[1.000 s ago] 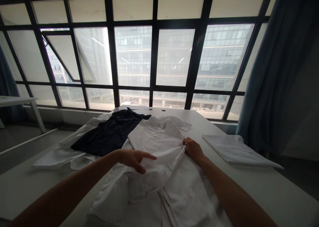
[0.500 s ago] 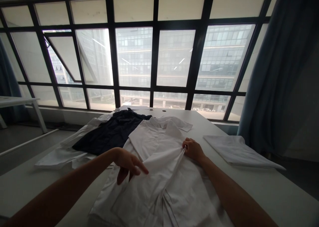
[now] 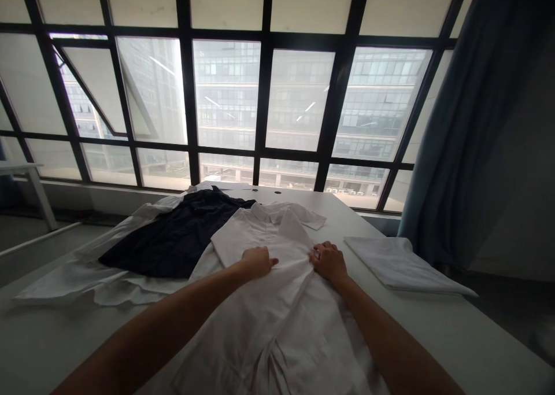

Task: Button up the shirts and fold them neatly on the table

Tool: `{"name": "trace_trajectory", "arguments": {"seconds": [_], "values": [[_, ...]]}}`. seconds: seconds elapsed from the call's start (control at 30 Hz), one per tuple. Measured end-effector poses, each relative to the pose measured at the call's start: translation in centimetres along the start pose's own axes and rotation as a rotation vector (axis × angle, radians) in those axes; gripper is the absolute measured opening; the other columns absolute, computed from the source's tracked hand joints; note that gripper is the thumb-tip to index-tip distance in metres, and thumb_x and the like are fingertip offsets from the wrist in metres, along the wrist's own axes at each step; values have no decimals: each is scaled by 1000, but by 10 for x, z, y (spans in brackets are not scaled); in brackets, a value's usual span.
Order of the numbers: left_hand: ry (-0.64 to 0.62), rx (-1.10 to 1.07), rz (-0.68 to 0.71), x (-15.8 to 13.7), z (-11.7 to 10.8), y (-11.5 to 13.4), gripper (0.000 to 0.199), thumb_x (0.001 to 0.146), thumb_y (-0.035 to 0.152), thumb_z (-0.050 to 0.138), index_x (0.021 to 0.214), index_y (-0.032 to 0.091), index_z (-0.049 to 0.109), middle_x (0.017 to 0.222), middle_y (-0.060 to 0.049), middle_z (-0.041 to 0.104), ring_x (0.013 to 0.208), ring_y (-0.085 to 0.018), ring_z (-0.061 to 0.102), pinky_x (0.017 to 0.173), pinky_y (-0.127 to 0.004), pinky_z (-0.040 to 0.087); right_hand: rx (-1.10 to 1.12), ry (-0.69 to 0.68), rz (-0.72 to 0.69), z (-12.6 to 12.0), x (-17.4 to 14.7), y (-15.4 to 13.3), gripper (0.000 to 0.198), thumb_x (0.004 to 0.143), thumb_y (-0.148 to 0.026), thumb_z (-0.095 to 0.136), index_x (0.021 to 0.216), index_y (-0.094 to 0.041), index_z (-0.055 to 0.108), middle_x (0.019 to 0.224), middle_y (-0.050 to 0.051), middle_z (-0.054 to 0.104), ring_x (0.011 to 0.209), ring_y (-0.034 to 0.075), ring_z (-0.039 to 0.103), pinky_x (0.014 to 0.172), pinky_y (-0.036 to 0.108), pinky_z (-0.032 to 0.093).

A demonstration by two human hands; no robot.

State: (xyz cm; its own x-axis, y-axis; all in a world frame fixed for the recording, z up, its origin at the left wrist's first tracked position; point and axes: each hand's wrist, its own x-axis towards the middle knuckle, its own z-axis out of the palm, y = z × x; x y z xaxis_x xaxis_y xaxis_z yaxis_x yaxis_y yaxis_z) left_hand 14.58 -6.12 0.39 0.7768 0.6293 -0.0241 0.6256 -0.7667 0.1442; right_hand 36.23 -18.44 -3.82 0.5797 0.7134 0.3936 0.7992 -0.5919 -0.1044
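A white collared shirt (image 3: 277,302) lies spread out in front of me, its collar pointing towards the windows. My right hand (image 3: 329,261) is closed on the cloth at the shirt's right part, fingers curled, and folds run from it. On the left part of the chest, my left hand (image 3: 258,262) rests with curled fingers, its thumb pointing right. The cloth looks gathered under it, though most of its fingertips are hidden. Between the two hands the fabric is drawn into creases.
Left of the shirt lies a dark garment (image 3: 173,233) over other white clothes (image 3: 65,282). A folded white cloth (image 3: 403,265) is on the white table (image 3: 459,331) at right. Behind are windows (image 3: 225,94) and a blue curtain (image 3: 446,152); another table (image 3: 19,166) stands far left.
My left hand has moved forward and right onto the shirt's chest, its spread fingers now curled. My right hand keeps its hold. The view has turned slightly right.
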Motion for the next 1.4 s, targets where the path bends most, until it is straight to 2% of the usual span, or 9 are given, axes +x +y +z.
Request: {"name": "trace_trajectory", "arguments": {"seconds": [0.2, 0.43, 0.5, 0.67, 0.9, 1.03, 1.13, 1.23, 1.4], "values": [[148, 30, 54, 0, 18, 2, 30, 97, 29, 36, 116, 15, 54, 103, -13, 69, 97, -25, 65, 81, -34, 48, -9, -68, 152, 8, 6, 5, 45, 90, -45, 44, 123, -19, 60, 124, 15, 56, 112, 29, 51, 91, 38, 39], [341, 70, 163, 6, 24, -16, 34, 97, 32, 36, 122, 17, 55, 119, -14, 61, 113, -26, 54, 92, -39, 43, 26, -105, 159, 12, 8, 9, 54, 93, -48, 35, 133, -16, 53, 136, 16, 51, 122, 28, 48, 100, 41, 36], [311, 51, 188, 4, 29, -23, 45, 97, 41, 36, 135, 20, 47, 135, -14, 52, 126, -28, 45, 102, -45, 36, 37, -153, 114, 13, 7, 10, 64, 92, -58, 32, 139, -17, 46, 145, 14, 43, 131, 28, 40, 107, 43, 28], [47, -15, 159, -9, 37, -37, 80, 88, 72, 20, 153, 24, 16, 159, -12, 16, 145, -33, 11, 110, -62, 12, 38, -303, 54, 13, 6, 9, 88, 82, -79, 26, 149, -21, 32, 157, 12, 25, 143, 29, 21, 114, 48, 16], [-101, 10, 151, -52, 26, -19, 93, 82, 80, 13, 154, 21, 9, 159, -14, 2, 146, -36, 1, 108, -66, 9, 2, -395, 10, -3, -20, 14, 91, 82, -80, 21, 151, -21, 26, 158, 11, 21, 144, 28, 18, 114, 51, 15], [-86, 27, 244, -67, 18, -21, 94, 80, 82, 22, 153, 23, 19, 158, -16, 14, 144, -39, 14, 106, -63, 21, -54, -496, -8, -24, -30, 18, 96, 77, -85, 24, 150, -22, 29, 157, 14, 24, 142, 35, 23, 108, 60, 19], [14, 39, 387, -53, 9, -37, 76, 85, 73, 33, 143, 24, 42, 146, -14, 44, 131, -35, 41, 101, -51, 36, -130, -550, 17, -37, -18, 10, 92, 77, -84, 28, 136, -16, 49, 143, 20, 46, 129, 39, 42, 103, 61, 26], [107, 54, 486, -27, -2, -56, 49, 96, 54, 32, 117, 24, 64, 120, -9, 65, 110, -25, 58, 95, -38, 43, -152, -405, 84, -34, 9, -8, 74, 89, -69, 25, 122, -12, 59, 127, 21, 58, 118, 36, 53, 99, 53, 34], [191, 136, 362, 10, -13, -94, 41, 96, 45, 37, 101, 20, 70, 110, -11, 68, 107, -27, 61, 95, -42, 43, 18, -194, 172, -5, 61, -39, 52, 94, -53, 32, 119, -17, 59, 123, 16, 61, 110, 28, 59, 90, 41, 44]]}}
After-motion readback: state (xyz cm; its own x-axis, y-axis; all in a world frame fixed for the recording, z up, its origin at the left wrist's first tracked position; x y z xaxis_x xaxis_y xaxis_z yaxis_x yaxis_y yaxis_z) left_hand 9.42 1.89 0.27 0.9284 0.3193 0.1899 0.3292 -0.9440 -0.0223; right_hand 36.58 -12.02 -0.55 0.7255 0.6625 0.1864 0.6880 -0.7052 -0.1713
